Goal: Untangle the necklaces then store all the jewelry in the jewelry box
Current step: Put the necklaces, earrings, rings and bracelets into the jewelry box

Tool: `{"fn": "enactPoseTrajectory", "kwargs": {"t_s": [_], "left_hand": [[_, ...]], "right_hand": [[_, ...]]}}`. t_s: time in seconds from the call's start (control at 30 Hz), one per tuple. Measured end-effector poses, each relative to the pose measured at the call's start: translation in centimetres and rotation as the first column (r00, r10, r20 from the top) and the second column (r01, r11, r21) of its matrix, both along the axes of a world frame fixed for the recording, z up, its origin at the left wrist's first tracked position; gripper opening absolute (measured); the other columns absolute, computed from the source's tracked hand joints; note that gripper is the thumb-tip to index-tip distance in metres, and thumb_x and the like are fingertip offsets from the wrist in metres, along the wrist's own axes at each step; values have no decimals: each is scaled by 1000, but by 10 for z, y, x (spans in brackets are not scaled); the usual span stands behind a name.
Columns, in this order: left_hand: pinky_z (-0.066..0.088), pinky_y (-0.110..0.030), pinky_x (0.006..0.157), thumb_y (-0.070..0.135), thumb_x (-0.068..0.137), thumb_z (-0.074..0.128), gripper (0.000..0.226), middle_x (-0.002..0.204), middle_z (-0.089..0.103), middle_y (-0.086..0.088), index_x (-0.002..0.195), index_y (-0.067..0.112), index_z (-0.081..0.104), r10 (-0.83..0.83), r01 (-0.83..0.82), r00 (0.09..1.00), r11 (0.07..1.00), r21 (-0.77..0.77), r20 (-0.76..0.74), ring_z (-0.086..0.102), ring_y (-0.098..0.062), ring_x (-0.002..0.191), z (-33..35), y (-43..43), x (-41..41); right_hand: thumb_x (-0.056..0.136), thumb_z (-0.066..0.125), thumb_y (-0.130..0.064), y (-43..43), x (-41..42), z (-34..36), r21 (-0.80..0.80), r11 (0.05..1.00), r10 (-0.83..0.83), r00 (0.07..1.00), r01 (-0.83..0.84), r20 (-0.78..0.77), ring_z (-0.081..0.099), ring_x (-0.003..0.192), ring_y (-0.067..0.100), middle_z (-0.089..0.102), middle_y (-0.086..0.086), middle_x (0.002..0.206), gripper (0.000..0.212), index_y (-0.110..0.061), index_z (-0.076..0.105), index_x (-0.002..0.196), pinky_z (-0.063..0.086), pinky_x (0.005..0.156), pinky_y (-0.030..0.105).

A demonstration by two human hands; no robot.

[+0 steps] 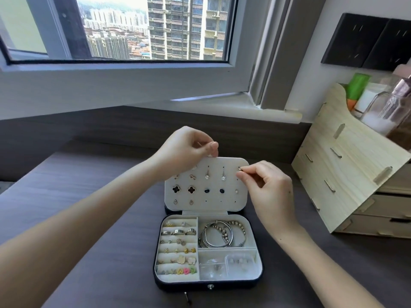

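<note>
An open dark jewelry box with cream lining sits on the desk in front of me. Its upright earring panel carries several pairs of earrings. My left hand pinches the panel's top edge. My right hand pinches a small earring against the panel's upper right hole. In the base, rings and studs fill the left slots, bracelets lie in the upper right compartment, and small clear bags lie in the lower right one. No necklace is visible.
A pale wooden drawer organizer holding bottles and jars stands at the right. The dark wooden desk runs to a window sill behind. A small pin lies just in front of the box.
</note>
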State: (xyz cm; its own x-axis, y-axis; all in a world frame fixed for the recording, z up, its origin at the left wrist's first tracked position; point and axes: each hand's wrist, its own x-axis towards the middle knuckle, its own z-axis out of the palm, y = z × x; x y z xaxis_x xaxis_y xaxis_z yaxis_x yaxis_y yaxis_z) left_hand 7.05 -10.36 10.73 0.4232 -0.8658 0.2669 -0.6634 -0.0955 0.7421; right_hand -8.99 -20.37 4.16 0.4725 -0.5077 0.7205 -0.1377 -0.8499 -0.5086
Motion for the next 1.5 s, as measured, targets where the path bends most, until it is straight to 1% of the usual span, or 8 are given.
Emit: {"fn": "enactPoseTrajectory", "kwargs": {"t_s": [0.17, 0.33, 0.5, 0.7, 0.8, 1.0, 1.3, 1.5], "left_hand": [[37, -10, 46, 25, 93, 57, 23, 58, 60, 14, 76, 18, 72, 12, -12, 1000, 1000, -8, 5, 50, -1, 51, 2, 6, -3], [48, -28, 56, 28, 93, 57, 25, 73, 70, 1, 78, 18, 74, 15, -15, 1000, 1000, -19, 1, 64, -27, 70, 2, 9, -5], [46, -29, 59, 28, 92, 57, 26, 73, 70, -6, 76, 18, 74, 5, -6, 1000, 999, -38, -23, 63, -34, 74, 5, 14, -9], [53, -31, 73, 23, 92, 58, 29, 76, 72, -7, 74, 5, 73, -91, 122, 940, 990, 77, -328, 65, -16, 69, 16, 26, -13], [52, -20, 67, 17, 91, 56, 27, 76, 71, -6, 79, -1, 70, -230, 350, 862, 915, 203, -451, 64, -13, 70, 20, 26, -8], [39, -18, 61, 20, 95, 50, 29, 71, 55, 0, 73, 10, 64, -340, 510, 838, 767, 390, -426, 45, -12, 67, -1, -5, -10], [33, -16, 58, 20, 95, 47, 33, 61, 43, 4, 66, 14, 59, -489, 741, 656, 562, 368, -575, 34, -8, 57, -23, -32, -16], [31, -17, 60, 27, 90, 46, 29, 66, 39, 0, 65, 17, 58, -541, 751, 657, 524, 401, -524, 30, -11, 61, -24, -37, -15]], "right_hand": [[79, 68, -12, -1, 1, -2, -98, 995, -22, 1000, 22, -4, 56, 65, 14, 61, -3, 68, 9, -5, 69, 73, 46, 61, 28], [77, 70, -8, -1, -1, -4, -121, 990, -70, 997, 68, -16, 53, 61, 15, 60, -1, 64, 10, -5, 67, 69, 45, 56, 30], [75, 76, -7, 1, -1, 2, -98, 993, -65, 998, 64, -11, 52, 59, 13, 59, -3, 62, 14, -6, 65, 66, 44, 56, 29], [71, 81, -17, 6, -19, 13, 182, 982, 55, 998, -52, -11, 58, 71, 11, 62, -8, 74, 21, -18, 62, 80, 46, 64, 20], [72, 80, -13, 9, -35, 11, 178, 967, 192, 980, -181, -48, 58, 71, 13, 64, -8, 73, 16, -17, 66, 77, 46, 65, 21], [75, 72, -29, 14, -48, -6, 30, 969, 244, 970, -244, 4, 57, 72, 8, 59, -11, 75, 18, -12, 66, 76, 46, 65, 21], [76, 72, -23, 11, -50, -8, 1, 966, 259, 966, -259, -16, 57, 76, 6, 62, -6, 79, 18, -5, 69, 77, 46, 70, 20], [76, 72, -22, 11, -51, -9, 24, 965, 263, 965, -263, -14, 57, 77, 6, 62, -8, 80, 18, -4, 69, 76, 46, 72, 19]]}}
